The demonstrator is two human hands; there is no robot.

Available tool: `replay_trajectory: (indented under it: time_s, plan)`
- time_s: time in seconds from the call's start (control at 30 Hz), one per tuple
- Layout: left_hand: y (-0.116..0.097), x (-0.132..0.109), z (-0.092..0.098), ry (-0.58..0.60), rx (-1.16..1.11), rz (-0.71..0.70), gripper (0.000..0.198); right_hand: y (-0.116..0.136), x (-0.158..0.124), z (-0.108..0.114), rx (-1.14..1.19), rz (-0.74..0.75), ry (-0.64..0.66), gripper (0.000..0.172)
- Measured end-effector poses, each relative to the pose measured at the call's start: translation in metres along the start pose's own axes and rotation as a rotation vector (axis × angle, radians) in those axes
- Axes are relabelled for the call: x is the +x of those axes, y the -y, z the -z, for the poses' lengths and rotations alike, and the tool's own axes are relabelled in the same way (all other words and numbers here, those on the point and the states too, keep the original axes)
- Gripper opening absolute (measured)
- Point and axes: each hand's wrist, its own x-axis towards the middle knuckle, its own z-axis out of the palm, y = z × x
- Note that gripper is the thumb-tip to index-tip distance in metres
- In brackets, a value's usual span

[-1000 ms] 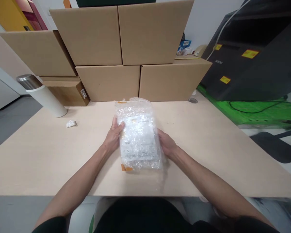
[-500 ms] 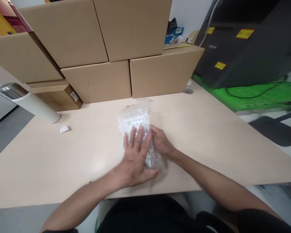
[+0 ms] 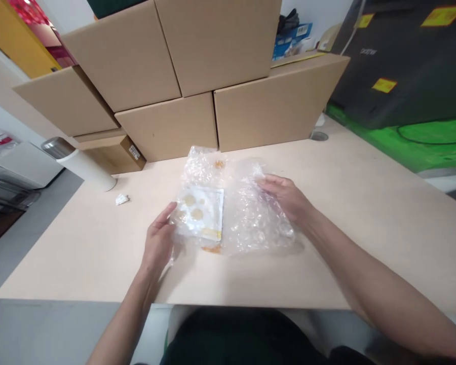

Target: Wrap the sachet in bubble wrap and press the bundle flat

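Observation:
A sheet of bubble wrap (image 3: 256,218) lies spread over the table in front of me. On its left part rests a flat white packet (image 3: 209,215) with pale yellowish round marks and a yellow strip near its lower corner. My left hand (image 3: 160,235) grips the wrap's left edge beside the packet, thumb on top and the other fingers mostly hidden beneath. At the right side, my right hand (image 3: 283,195) pinches the upper part of the wrap, which bulges and creases below it. Orange-brown patches show at the wrap's top and bottom.
Stacked cardboard boxes (image 3: 167,129) line the table's back edge. A white bottle with a metal cap (image 3: 87,167) stands at the left, near a small crumpled white scrap (image 3: 122,199). To the right, a large dark case (image 3: 403,66) rests on a green surface.
The folded bubble wrap has been opened out, uncovering the white packet. My left hand moved left off the top of the bundle; my right hand moved right and away with the wrap. The view shifted.

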Motion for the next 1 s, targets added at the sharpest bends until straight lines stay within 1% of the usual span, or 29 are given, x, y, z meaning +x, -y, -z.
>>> replay_trajectory:
  time_s: [0.07,0.1,0.17,0.2,0.23,0.27,0.3,0.33,0.37,0.4,0.43,0.47,0.53,0.57,0.6,0.63,0.67,0.7,0.73,0.77,0.8,0.83,0.87,0.9,0.93,1.0]
  plan:
    - [0.007,-0.008,0.008,0.046,0.241,-0.134,0.049,-0.002,0.008,0.008,-0.011,-0.050,-0.015,0.015]
    - [0.008,-0.013,0.009,0.102,0.386,-0.236,0.052,-0.004,0.013,0.011,-0.011,-0.068,-0.036,0.013]
    - [0.008,-0.021,0.007,0.244,0.679,-0.450,0.067,-0.008,0.020,0.017,-0.005,-0.082,-0.096,0.009]
    - [0.009,-0.024,0.005,0.297,0.815,-0.544,0.074,-0.010,0.023,0.018,-0.002,-0.084,-0.125,0.010]
    - [0.010,-0.025,0.002,0.323,0.928,-0.625,0.075,-0.011,0.025,0.020,0.001,-0.085,-0.152,0.012]
    - [0.011,-0.025,0.000,0.330,1.004,-0.693,0.066,-0.012,0.026,0.020,0.003,-0.084,-0.175,0.014]
    - [0.013,-0.024,-0.002,0.327,1.035,-0.754,0.052,-0.012,0.027,0.020,0.004,-0.082,-0.191,0.015]
    - [0.015,-0.023,-0.002,0.316,1.018,-0.806,0.038,-0.011,0.026,0.020,0.001,-0.080,-0.201,0.016]
    - [0.017,-0.022,-0.001,0.293,0.964,-0.838,0.029,-0.009,0.025,0.019,-0.006,-0.081,-0.203,0.015]
    - [0.019,-0.021,0.001,0.242,0.888,-0.842,0.025,-0.007,0.023,0.018,-0.015,-0.082,-0.199,0.014]
    - [0.020,-0.021,0.006,0.162,0.801,-0.819,0.022,-0.005,0.022,0.018,-0.027,-0.084,-0.192,0.013]
    - [0.021,-0.022,0.011,0.057,0.703,-0.769,0.019,-0.003,0.020,0.018,-0.038,-0.087,-0.182,0.012]
    - [0.024,-0.024,0.027,-0.182,0.477,-0.619,0.017,0.002,0.018,0.019,-0.052,-0.090,-0.171,0.012]
    - [0.026,-0.026,0.036,-0.285,0.368,-0.534,0.021,0.004,0.017,0.020,-0.057,-0.089,-0.172,0.012]
    - [0.029,-0.029,0.046,-0.358,0.285,-0.449,0.028,0.006,0.017,0.022,-0.064,-0.089,-0.172,0.013]
    - [0.032,-0.031,0.056,-0.407,0.250,-0.368,0.038,0.007,0.017,0.024,-0.076,-0.090,-0.169,0.012]
    - [0.036,-0.035,0.065,-0.441,0.279,-0.303,0.050,0.008,0.017,0.026,-0.092,-0.090,-0.165,0.011]
    - [0.040,-0.039,0.073,-0.467,0.373,-0.265,0.061,0.009,0.017,0.028,-0.110,-0.089,-0.160,0.010]
    - [0.042,-0.043,0.078,-0.496,0.510,-0.262,0.069,0.009,0.018,0.030,-0.126,-0.087,-0.152,0.009]
    - [0.044,-0.047,0.080,-0.527,0.663,-0.288,0.072,0.008,0.019,0.032,-0.137,-0.089,-0.149,0.009]
    - [0.044,-0.050,0.079,-0.551,0.806,-0.337,0.069,0.007,0.020,0.033,-0.143,-0.095,-0.151,0.009]
    - [0.042,-0.053,0.074,-0.559,0.916,-0.393,0.059,0.005,0.021,0.035,-0.144,-0.104,-0.154,0.009]
    - [0.039,-0.054,0.067,-0.536,0.987,-0.437,0.046,0.003,0.022,0.036,-0.145,-0.113,-0.158,0.009]
    - [0.034,-0.054,0.057,-0.474,1.011,-0.472,0.032,0.001,0.023,0.037,-0.148,-0.119,-0.165,0.010]
    - [0.029,-0.051,0.047,-0.389,1.004,-0.476,0.025,-0.001,0.024,0.038,-0.157,-0.123,-0.174,0.010]
    - [0.018,-0.043,0.025,-0.179,1.001,-0.413,0.032,-0.004,0.025,0.040,-0.186,-0.126,-0.174,0.010]
